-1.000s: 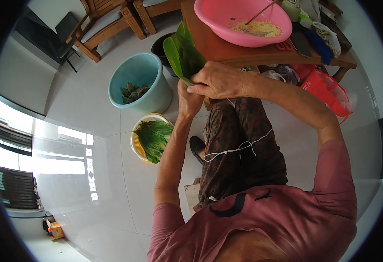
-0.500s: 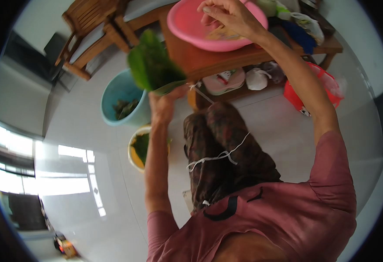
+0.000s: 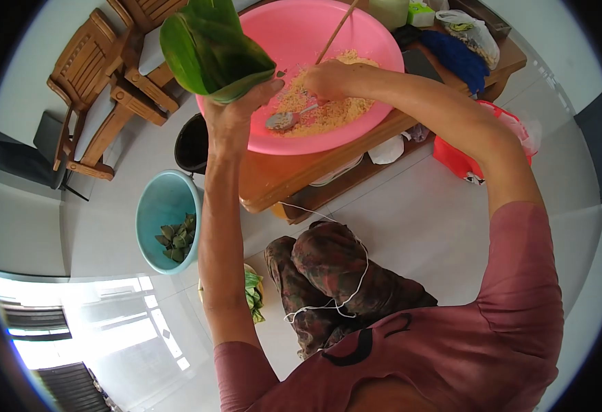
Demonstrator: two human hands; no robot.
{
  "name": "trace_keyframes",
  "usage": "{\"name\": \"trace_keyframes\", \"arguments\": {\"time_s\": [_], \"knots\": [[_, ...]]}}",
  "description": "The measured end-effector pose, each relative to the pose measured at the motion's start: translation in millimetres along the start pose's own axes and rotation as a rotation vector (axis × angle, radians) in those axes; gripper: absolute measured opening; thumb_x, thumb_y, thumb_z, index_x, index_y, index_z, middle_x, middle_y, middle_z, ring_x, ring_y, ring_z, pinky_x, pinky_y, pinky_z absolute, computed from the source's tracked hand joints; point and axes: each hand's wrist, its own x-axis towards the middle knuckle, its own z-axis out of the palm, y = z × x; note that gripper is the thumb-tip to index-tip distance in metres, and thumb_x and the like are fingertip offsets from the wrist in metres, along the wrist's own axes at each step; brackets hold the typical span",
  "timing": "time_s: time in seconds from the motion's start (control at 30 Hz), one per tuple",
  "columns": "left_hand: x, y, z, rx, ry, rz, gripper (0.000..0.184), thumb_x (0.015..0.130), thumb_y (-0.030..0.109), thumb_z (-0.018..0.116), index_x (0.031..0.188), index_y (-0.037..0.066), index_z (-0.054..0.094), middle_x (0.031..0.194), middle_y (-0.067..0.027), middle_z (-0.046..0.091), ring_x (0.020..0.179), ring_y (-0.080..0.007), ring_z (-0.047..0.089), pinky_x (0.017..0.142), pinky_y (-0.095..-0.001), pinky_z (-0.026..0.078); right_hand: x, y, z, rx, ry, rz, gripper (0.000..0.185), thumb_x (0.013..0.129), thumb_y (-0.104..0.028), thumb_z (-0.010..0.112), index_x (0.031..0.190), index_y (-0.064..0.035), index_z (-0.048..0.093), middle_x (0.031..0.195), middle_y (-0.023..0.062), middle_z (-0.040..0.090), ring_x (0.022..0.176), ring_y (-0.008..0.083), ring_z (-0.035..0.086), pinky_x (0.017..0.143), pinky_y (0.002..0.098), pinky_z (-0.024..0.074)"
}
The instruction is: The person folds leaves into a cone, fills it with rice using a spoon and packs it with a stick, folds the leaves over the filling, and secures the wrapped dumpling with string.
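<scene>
Left hand (image 3: 237, 111) raised, holding folded leaves (image 3: 211, 51); right hand (image 3: 330, 79) extended into pink basin (image 3: 287, 31), curled at spoon (image 3: 282, 121), grip unclear.

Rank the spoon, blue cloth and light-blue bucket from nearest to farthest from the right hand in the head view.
From the right hand:
1. Spoon, in the pink basin.
2. Blue cloth, right, on the table.
3. Light-blue bucket, left, on the floor.
</scene>
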Motion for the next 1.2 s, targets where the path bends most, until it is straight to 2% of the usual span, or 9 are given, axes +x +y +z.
{"name": "trace_keyframes", "arguments": {"time_s": [0.17, 0.27, 0.37, 0.47, 0.57, 0.77, 0.87, 0.97, 1.2], "knots": [[14, -22, 3, -0.098, 0.007, -0.112, 0.024, 0.063, 0.004, 0.073, 0.085, 0.002, 0.062, 0.076, -0.0035, 0.061, 0.07, -0.0103, 0.056, 0.062, -0.0241, 0.046, 7, -3, -15, -0.097, -0.249, 0.028, 0.019, 0.073, -0.008, 0.063, 0.091, -0.004, 0.064, 0.079, 0.0161, 0.062, 0.082, 0.0303, 0.061, 0.068, 0.0422, 0.0481], [10, -26, 4, -0.113, 0.0, -0.137, 0.025, 0.063, 0.003, 0.073, 0.085, 0.002, 0.062, 0.076, -0.0031, 0.061, 0.069, -0.0102, 0.055, 0.06, -0.0238, 0.045, -24, 5, -53, 0.299, 0.02, 0.208, 0.017, 0.077, -0.003, 0.055, 0.093, -0.0036, 0.061, 0.07, 0.0169, 0.058, 0.075, 0.0306, 0.061, 0.061, 0.0427, 0.0482], [9, -34, 1, -0.064, 0.006, -0.125, 0.025, 0.064, 0.001, 0.072, 0.086, 0.003, 0.062, 0.076, -0.0025, 0.06, 0.068, -0.0101, 0.054, 0.059, -0.0236, 0.043, -36, 54, -50, -0.107, 0.207, -0.053, 0.024, 0.076, 0.0, 0.052, 0.099, -0.0032, 0.058, 0.075, 0.0166, 0.059, 0.076, 0.0292, 0.06, 0.062, 0.0385, 0.0466], [9, -32, 0, -0.027, -0.029, -0.158, 0.026, 0.064, 0.002, 0.073, 0.088, 0.003, 0.064, 0.079, -0.0026, 0.063, 0.073, -0.0106, 0.057, 0.065, -0.024, 0.046, -48, 56, -62, -0.256, 0.151, 0.123, 0.024, 0.075, 0.001, 0.052, 0.098, -0.0034, 0.058, 0.071, 0.0151, 0.058, 0.074, 0.0286, 0.06, 0.061, 0.0382, 0.0459], [7, -30, 3, 0.033, -0.026, -0.151, 0.025, 0.064, 0.004, 0.074, 0.087, 0.003, 0.064, 0.081, -0.0021, 0.063, 0.075, -0.0108, 0.057, 0.067, -0.0245, 0.047, -52, 68, -47, -0.31, 0.167, -0.001, 0.02, 0.074, -0.001, 0.054, 0.093, -0.0054, 0.058, 0.068, 0.013, 0.058, 0.071, 0.0279, 0.059, 0.06, 0.0392, 0.0452], [6, -27, 9, 0.112, -0.049, -0.154, 0.024, 0.064, 0.006, 0.075, 0.086, 0.003, 0.064, 0.081, -0.0019, 0.063, 0.076, -0.0105, 0.057, 0.071, -0.0247, 0.047, -51, 60, -35, 0.043, -0.178, -0.017, 0.012, 0.076, -0.009, 0.056, 0.088, -0.0069, 0.059, 0.069, 0.0134, 0.058, 0.067, 0.0293, 0.057, 0.06, 0.0389, 0.0441], [6, -31, 9, 0.114, -0.063, -0.155, 0.026, 0.064, 0.006, 0.076, 0.086, 0.003, 0.064, 0.082, -0.0018, 0.063, 0.076, -0.0106, 0.058, 0.071, -0.0246, 0.047, -47, 65, -20, 0.149, -0.201, -0.049, 0.012, 0.077, -0.012, 0.055, 0.087, -0.0053, 0.059, 0.067, 0.0109, 0.058, 0.064, 0.0253, 0.057, 0.057, 0.0363, 0.043], [5, -30, 8, 0.114, -0.068, -0.193, 0.027, 0.063, 0.006, 0.076, 0.087, 0.003, 0.063, 0.082, -0.0015, 0.062, 0.076, -0.0105, 0.057, 0.071, -0.0246, 0.047, -48, 53, -35, 0.289, -0.334, 0.038, 0.013, 0.077, -0.014, 0.055, 0.085, -0.0041, 0.059, 0.064, 0.0071, 0.055, 0.06, 0.0198, 0.054, 0.053, 0.0341, 0.0407], [7, -35, 4, 0.131, -0.065, -0.259, 0.029, 0.061, 0.005, 0.075, 0.088, 0.005, 0.063, 0.083, -0.0011, 0.062, 0.079, -0.0111, 0.057, 0.075, -0.0263, 0.046, -53, 56, -61, 0.361, -0.326, 0.216, 0.015, 0.078, -0.016, 0.054, 0.079, -0.0013, 0.058, 0.056, 0.0053, 0.053, 0.05, 0.0153, 0.049, 0.049, 0.0308, 0.0372]]}}
